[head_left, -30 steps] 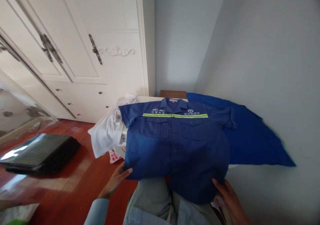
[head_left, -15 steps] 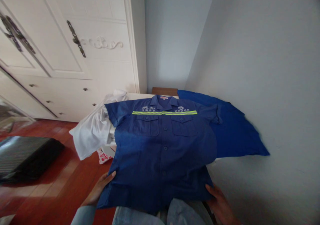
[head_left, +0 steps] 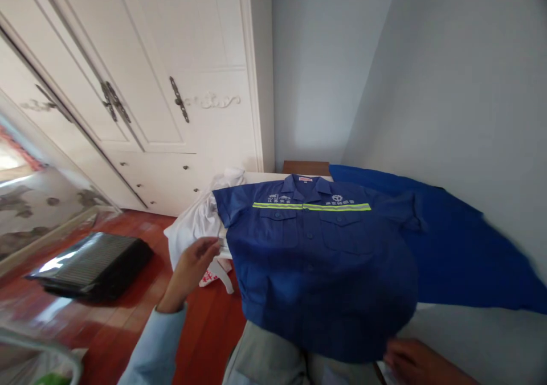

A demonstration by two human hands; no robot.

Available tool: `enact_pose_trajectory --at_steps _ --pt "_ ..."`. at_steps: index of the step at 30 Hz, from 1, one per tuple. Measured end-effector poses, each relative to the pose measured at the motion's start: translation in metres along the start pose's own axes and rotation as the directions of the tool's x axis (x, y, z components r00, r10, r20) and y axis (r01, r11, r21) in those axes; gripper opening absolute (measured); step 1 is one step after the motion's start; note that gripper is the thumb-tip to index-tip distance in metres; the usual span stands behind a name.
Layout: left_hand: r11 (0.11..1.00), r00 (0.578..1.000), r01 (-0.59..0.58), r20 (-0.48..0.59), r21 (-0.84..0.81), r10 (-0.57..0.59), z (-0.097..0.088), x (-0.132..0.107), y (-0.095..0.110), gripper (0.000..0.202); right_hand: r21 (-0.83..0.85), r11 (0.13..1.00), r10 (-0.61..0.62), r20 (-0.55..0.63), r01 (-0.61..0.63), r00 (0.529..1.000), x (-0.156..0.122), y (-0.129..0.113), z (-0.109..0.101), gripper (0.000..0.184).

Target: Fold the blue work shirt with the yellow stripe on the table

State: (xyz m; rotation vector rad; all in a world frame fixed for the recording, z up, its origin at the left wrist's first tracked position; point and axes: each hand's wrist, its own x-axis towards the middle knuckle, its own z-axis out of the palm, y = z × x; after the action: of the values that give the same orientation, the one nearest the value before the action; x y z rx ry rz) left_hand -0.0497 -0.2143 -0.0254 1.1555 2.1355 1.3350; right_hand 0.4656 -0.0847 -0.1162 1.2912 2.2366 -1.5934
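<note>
A dark blue work shirt (head_left: 316, 265) with a yellow reflective chest stripe lies spread face up on a small white table, its hem hanging toward my lap. My left hand (head_left: 192, 268) is raised in the air to the left of the shirt, fingers loosely apart, holding nothing. My right hand (head_left: 412, 362) sits at the shirt's lower right hem, fingers curled at the fabric edge; it is partly cut off and blurred.
A brighter blue garment (head_left: 461, 254) lies to the right against the wall. A white garment (head_left: 196, 225) drapes off the table's left side. White wardrobe doors (head_left: 141, 89) stand behind. A black case (head_left: 92, 262) rests on the red wooden floor.
My left hand let go of the shirt's lower left hem and rose up to the left. My right hand stayed at the lower right hem. The view shifted.
</note>
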Motion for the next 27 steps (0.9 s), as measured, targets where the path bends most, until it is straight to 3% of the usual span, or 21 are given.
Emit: enact_pose_trajectory --at_steps 1,3,6,9,12,15,18,23,27 --pt "0.997 0.997 -0.044 -0.062 0.057 0.047 -0.003 0.018 0.010 0.053 -0.022 0.994 -0.111 -0.037 0.111 0.993 0.004 -0.026 -0.008 0.049" --pt "0.972 0.974 -0.094 -0.181 0.215 0.134 -0.006 0.058 0.024 0.047 -0.041 0.965 -0.259 0.004 0.259 0.966 0.013 -0.082 -0.022 0.045" --pt "0.882 0.975 -0.005 -0.193 0.472 0.109 -0.009 0.115 0.039 0.048 -0.016 0.863 -0.505 -0.030 0.505 0.863 0.034 -0.157 -0.038 0.042" --pt "0.770 0.986 0.052 -0.155 0.636 0.061 -0.008 0.155 0.045 0.057 -0.002 0.740 -0.663 -0.168 0.672 0.730 0.074 -0.207 -0.050 0.040" --pt "0.735 0.990 0.059 -0.137 0.675 0.046 -0.005 0.178 0.043 0.056 -0.072 0.676 -0.705 -0.355 0.733 0.614 0.130 -0.237 -0.060 0.037" --pt "0.721 0.994 0.030 -0.097 0.693 0.052 -0.004 0.191 0.039 0.034 -0.252 0.666 -0.735 -0.381 0.702 0.561 0.182 -0.253 -0.066 0.028" --pt "0.718 0.991 -0.014 -0.089 0.696 0.105 -0.006 0.201 0.039 0.025 -0.438 0.622 -0.779 -0.267 0.649 0.567 0.215 -0.254 -0.067 0.030" --pt "0.746 0.977 -0.038 -0.133 0.665 0.168 -0.008 0.222 0.044 0.024 -0.621 0.533 -0.774 -0.084 0.574 0.627 0.231 -0.236 -0.059 0.040" --pt "0.812 0.968 -0.029 -0.185 0.582 0.168 -0.007 0.238 0.041 0.021 -0.660 0.500 -0.796 -0.093 0.562 0.599 0.232 -0.223 -0.053 0.041"
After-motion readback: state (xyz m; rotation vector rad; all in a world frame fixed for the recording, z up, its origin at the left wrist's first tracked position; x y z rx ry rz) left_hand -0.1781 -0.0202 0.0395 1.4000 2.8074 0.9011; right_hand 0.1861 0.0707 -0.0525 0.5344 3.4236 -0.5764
